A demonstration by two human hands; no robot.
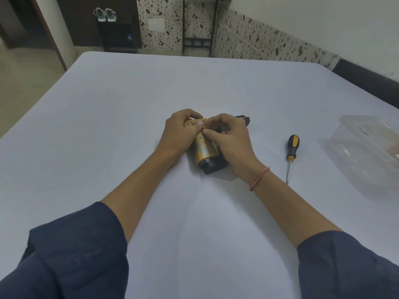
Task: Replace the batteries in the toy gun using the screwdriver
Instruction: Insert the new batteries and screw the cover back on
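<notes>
A gold and black toy gun point(205, 152) lies on the white table point(129, 104), its grip pointing toward me. My left hand point(179, 132) clasps the gun's upper left part, thumb pressed on a gold piece. My right hand point(231, 139) rests over the gun's right side, with thumb and forefinger pinching at the top of the gold grip. Both hands hide the middle of the gun. A screwdriver point(291, 154) with a black and yellow handle lies on the table to the right of my right wrist, tip toward me, untouched.
A clear plastic container point(371, 152) stands at the table's right edge, its contents blurred. Beyond the far edge are a patterned wall, a dark rack and a pair of shoes point(105, 15) on a dark stand.
</notes>
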